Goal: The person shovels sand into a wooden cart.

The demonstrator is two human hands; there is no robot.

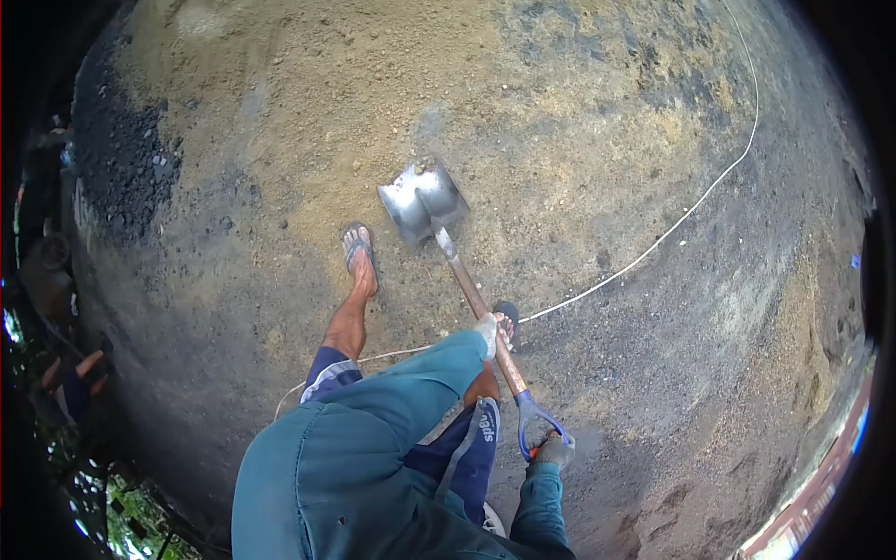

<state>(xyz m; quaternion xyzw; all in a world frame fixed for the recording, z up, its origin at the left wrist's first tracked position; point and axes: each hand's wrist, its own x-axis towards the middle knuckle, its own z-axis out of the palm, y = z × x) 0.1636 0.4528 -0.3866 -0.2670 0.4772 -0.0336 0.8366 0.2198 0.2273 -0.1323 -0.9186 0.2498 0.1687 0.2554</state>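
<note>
A shovel (473, 291) with a wooden shaft lies slanting in front of me. Its worn metal blade (422, 202) is at the sandy ground, shining in the light. My left hand (488, 334), in a pale glove, is wrapped round the lower-middle of the shaft. At the near end, my right hand (554, 451), in a grey glove with a bit of orange, grips the blue D-shaped handle (525, 420). My sandalled left foot (358, 245) stands close to the blade; the other foot (507, 315) is partly hidden behind the shaft and left hand.
Loose yellowish sand (327, 93) covers the ground ahead. Dark lumps (131, 177) lie at the far left. A thin white cord (644, 257) curves over the ground from the upper right and passes by my feet. Another person (75, 387) is at the left edge.
</note>
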